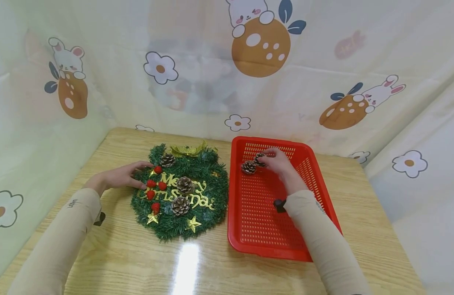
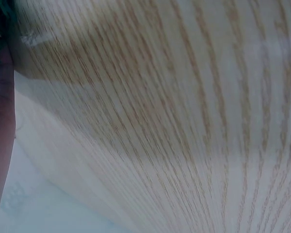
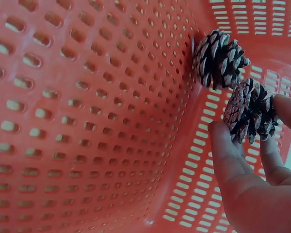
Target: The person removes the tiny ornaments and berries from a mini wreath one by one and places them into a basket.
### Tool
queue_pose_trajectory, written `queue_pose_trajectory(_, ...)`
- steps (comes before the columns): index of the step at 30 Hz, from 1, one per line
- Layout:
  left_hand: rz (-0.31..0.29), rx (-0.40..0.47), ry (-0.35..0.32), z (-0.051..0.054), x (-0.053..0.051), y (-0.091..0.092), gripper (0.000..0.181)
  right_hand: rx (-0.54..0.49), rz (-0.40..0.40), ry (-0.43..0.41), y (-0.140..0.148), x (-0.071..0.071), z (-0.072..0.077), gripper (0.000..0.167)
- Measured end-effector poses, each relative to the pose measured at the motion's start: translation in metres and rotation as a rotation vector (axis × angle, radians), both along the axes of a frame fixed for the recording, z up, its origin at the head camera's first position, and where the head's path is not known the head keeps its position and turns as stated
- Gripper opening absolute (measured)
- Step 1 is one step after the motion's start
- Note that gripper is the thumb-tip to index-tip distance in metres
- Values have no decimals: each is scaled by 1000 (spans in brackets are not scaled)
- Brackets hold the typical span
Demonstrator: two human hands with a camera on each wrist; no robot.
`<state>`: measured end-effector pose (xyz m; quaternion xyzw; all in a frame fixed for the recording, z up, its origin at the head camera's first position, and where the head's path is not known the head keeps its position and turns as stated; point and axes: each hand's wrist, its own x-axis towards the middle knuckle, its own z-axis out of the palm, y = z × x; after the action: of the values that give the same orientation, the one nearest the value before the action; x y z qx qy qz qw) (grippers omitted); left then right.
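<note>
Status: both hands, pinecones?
Right hand pinching pinecone inside red basket. Left hand at left edge of Christmas wreath. Second pinecone close beside held one; nothing visibly blocking.

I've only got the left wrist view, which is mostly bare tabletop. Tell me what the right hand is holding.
Observer: The right hand grips a pine cone.

Operator: Report what lies near that.

Observer: A second pine cone lies close to it, in a red basket.

Operator: Now identify the green in my top left corner.

Observer: That belongs to a wreath, which lies to the left of the basket in the head view.
</note>
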<state>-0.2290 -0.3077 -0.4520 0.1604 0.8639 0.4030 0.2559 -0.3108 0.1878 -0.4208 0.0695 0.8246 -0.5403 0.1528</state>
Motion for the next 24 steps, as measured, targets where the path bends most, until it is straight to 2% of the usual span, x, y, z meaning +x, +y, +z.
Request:
queue_pose_trajectory(11,3,4,-8,-1,-1,-1,81,58,-9,-15,15,2,-3,48)
queue_pose_trajectory(18,2,1,0,0,-1,0,80,164,50,-20,17,1,-11,46)
queue_pose_trajectory(24,0,3,8,-2,-1,0,80,199,82,2,15,2,-15,45)
